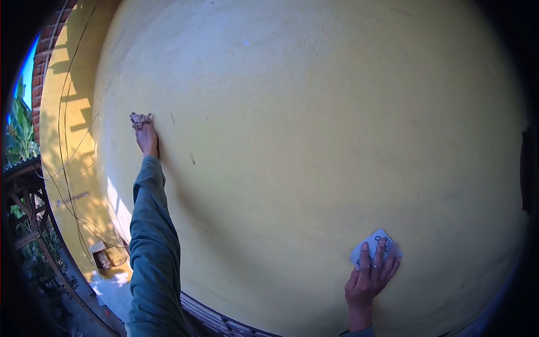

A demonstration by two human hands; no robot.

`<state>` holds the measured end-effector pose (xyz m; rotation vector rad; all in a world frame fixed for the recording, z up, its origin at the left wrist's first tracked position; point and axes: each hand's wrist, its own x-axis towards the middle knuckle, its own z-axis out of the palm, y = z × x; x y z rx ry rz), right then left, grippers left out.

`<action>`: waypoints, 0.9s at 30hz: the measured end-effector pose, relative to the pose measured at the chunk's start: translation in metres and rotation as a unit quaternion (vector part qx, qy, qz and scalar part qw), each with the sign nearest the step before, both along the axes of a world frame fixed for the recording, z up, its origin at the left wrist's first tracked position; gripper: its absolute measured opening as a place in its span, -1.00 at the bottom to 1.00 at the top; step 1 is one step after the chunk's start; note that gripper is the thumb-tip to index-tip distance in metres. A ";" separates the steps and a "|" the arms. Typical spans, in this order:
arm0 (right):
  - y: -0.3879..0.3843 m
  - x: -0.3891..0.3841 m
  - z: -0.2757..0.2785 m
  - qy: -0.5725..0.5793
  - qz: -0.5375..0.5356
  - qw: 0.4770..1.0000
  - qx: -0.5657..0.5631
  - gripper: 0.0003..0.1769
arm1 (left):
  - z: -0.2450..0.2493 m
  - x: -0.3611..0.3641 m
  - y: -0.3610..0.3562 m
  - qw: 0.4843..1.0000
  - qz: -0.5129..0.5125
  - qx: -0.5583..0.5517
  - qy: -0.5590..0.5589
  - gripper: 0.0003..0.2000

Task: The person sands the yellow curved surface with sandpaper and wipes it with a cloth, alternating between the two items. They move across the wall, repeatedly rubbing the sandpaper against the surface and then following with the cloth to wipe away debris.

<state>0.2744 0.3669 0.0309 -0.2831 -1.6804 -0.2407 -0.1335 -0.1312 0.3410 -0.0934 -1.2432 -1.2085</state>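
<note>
A broad yellow plastered wall (281, 168) fills most of the view. On its left part, my left hand (147, 140) is closed around a crumpled, greyish-brown rag (140, 120) at the wall surface. The left arm is stretched far up in a dark green sleeve. Low on the right, my right hand (368, 281) holds a pale piece of sandpaper (384, 235) with dark printed lettering flat against the wall. Its fingers lie spread over the paper, and their tips look whitish with dust. The side of the paper facing the wall is hidden.
Cables (64, 151) hang along the sunlit side wall at left. Below them are a small box-like object (100, 255) and a pale sheet-like surface (115, 295). A slatted edge (216, 317) runs beneath the wall. A dark object (526, 168) sits at the far right.
</note>
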 end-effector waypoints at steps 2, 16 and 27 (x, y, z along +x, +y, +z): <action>-0.002 0.003 0.001 -0.006 0.005 1.000 -0.008 -0.50 | 0.042 0.027 0.045 0.998 0.014 0.040 -0.043 -0.45; 0.001 0.001 0.000 0.004 0.015 1.000 -0.002 -0.52 | -0.048 0.360 0.505 0.619 -0.160 -0.558 0.529 -0.53; 0.005 0.002 -0.003 -0.005 0.022 1.000 0.007 -0.52 | 0.112 0.300 0.395 0.796 -0.024 -0.422 0.434 -0.51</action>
